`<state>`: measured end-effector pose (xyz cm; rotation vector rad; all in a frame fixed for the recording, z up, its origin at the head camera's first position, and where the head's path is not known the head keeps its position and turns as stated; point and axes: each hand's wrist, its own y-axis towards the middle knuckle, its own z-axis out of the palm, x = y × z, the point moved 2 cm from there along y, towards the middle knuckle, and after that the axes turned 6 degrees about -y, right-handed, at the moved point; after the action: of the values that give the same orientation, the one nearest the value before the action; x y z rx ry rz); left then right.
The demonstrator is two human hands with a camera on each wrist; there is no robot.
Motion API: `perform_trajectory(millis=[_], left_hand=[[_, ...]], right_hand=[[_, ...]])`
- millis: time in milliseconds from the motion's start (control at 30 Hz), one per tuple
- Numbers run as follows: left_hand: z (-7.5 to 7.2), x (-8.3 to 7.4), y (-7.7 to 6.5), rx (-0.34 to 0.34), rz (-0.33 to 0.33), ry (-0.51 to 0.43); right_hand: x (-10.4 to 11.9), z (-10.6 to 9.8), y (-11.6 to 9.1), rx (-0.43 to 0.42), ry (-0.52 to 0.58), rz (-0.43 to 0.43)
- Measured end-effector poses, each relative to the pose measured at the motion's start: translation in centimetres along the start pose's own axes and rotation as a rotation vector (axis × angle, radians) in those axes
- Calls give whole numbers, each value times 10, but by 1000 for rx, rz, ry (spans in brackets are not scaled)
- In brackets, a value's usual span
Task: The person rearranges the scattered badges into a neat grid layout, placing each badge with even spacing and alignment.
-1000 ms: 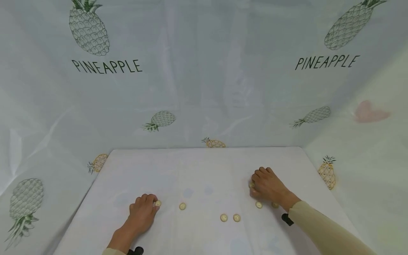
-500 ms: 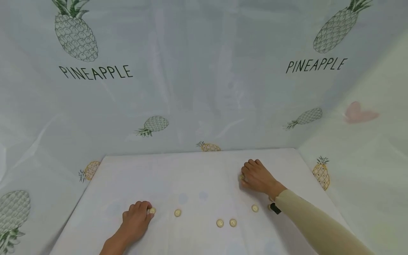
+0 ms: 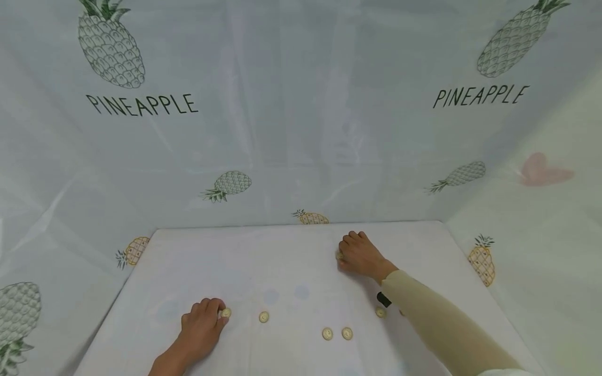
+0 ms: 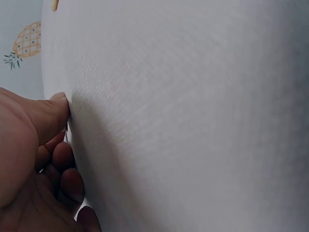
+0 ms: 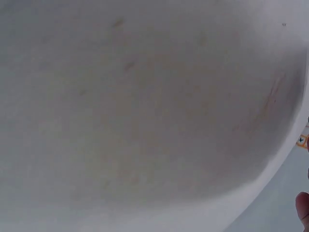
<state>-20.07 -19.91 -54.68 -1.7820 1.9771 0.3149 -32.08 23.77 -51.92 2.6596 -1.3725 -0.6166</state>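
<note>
My left hand [image 3: 201,328] rests low on the table's left part, pinching a small round beige disc [image 3: 226,313] between thumb and fingers. The left wrist view shows its thumb [image 4: 50,116] and curled fingers close to the white surface; the disc is hidden there. Farther back, right of centre, my right hand [image 3: 361,256] pinches another beige disc [image 3: 339,255] at its left side. Marks show on the discs' faces, too small to read. In the right wrist view, only parts of fingers [image 5: 302,208] appear at the right edge.
One disc [image 3: 264,317] lies right of my left hand. Two discs, left [image 3: 327,333] and right [image 3: 347,333], lie side by side near the middle. Another disc [image 3: 380,312] sits under the right forearm, beside one partly covered by the sleeve [image 3: 437,318]. Pineapple-printed cloth [image 3: 301,130] surrounds the white table [image 3: 282,250].
My right hand has slid left and farther back across the table with its disc. The left hand keeps its place and its disc. The head view has shifted slightly.
</note>
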Motion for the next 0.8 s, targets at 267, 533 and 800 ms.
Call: perform_trajectory(millis=[267,533,800], left_hand=[[1,5,-1,-11,13,1],[-1,3,-3,-15,20,-12],[-2,3,-2,-13,5,-13]], right_hand=[[8,10,13,40,8,33],[11,12,19,89,53,77],[11,14,20,103,79,105]])
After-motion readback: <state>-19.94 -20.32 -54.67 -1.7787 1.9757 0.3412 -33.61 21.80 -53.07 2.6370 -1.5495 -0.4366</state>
